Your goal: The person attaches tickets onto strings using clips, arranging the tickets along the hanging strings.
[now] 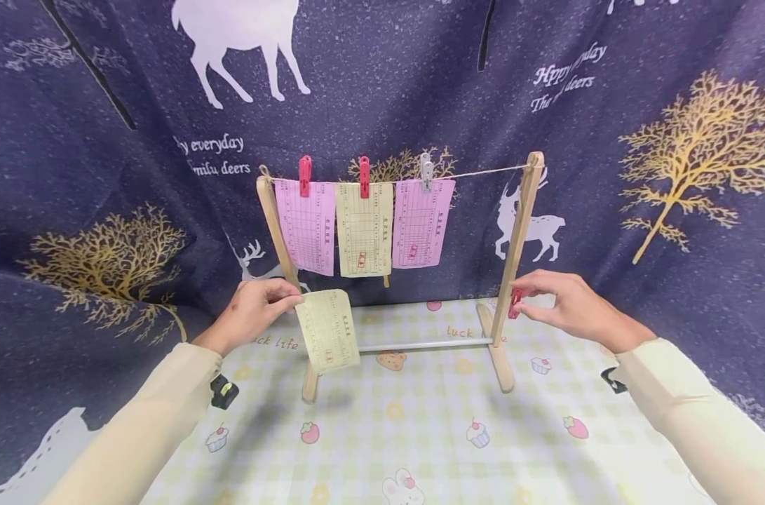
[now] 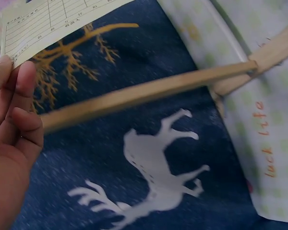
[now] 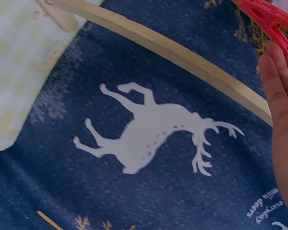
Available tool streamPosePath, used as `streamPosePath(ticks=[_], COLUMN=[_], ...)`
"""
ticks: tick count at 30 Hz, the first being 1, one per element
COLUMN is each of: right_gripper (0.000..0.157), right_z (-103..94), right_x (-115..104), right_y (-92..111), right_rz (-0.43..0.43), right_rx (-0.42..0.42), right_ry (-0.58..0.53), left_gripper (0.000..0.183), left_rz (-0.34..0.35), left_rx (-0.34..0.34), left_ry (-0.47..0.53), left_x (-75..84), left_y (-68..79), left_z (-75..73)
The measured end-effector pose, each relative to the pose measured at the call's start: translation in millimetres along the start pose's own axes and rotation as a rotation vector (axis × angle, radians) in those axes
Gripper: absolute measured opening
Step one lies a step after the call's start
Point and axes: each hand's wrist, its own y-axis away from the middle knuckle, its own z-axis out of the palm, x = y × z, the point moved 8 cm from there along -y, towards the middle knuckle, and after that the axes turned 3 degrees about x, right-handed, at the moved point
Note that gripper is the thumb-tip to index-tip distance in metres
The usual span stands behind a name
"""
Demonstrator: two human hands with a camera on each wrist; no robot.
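My left hand [image 1: 259, 308] pinches a yellow printed slip [image 1: 329, 331] by its upper left corner, in front of the rack's left post [image 1: 278, 228]. The same slip [image 2: 53, 24] shows at the top left of the left wrist view. Near the right post [image 1: 517, 245], my right hand [image 1: 562, 305] holds a red clothespin [image 1: 515, 303] between thumb and fingers. On the string [image 1: 483, 172] hang a pink slip [image 1: 306, 228] under a red clothespin [image 1: 304, 175], a yellow slip [image 1: 364, 231] under another red clothespin [image 1: 364, 177], and a pink slip [image 1: 422, 224] under a grey clothespin [image 1: 426, 172].
The wooden rack has a pale bottom rail [image 1: 426, 345] and feet standing on a checked tablecloth [image 1: 395, 435] with printed cakes and strawberries. Behind it hangs a dark blue cloth [image 1: 382, 84] with deer and trees. The string's right part runs to the right post.
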Motion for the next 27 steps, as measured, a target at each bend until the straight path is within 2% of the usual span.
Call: streamPosePath(ticks=[9, 17, 22, 27], right_gripper=[0.038, 0.035, 0.037, 0.037], right_z=[-16.0, -31.8, -40.7, -47.2], right_x=[1.2, -1.8, -6.3, -11.1], right_y=[-16.0, -31.9, -42.7, -53.5], right_rz=[0.047, 0.045, 0.012, -0.010], right_rx=[-0.003, -0.001, -0.003, -0.018], right_ry=[0.030, 0.046, 0.060, 0.064], left_gripper=[0.005, 0.006, 0.007, 0.009], left_rz=[0.047, 0.116, 0.190, 0.187], left_rx=[-0.059, -0.036, -0.037, -0.032], left_ry=[0.108, 0.099, 0.093, 0.089], left_x=[31.8, 66.5, 92.5, 109.9], left_y=[-20.9, -43.3, -55.3, -66.9], left_z=[10.1, 17.7, 22.9, 21.4])
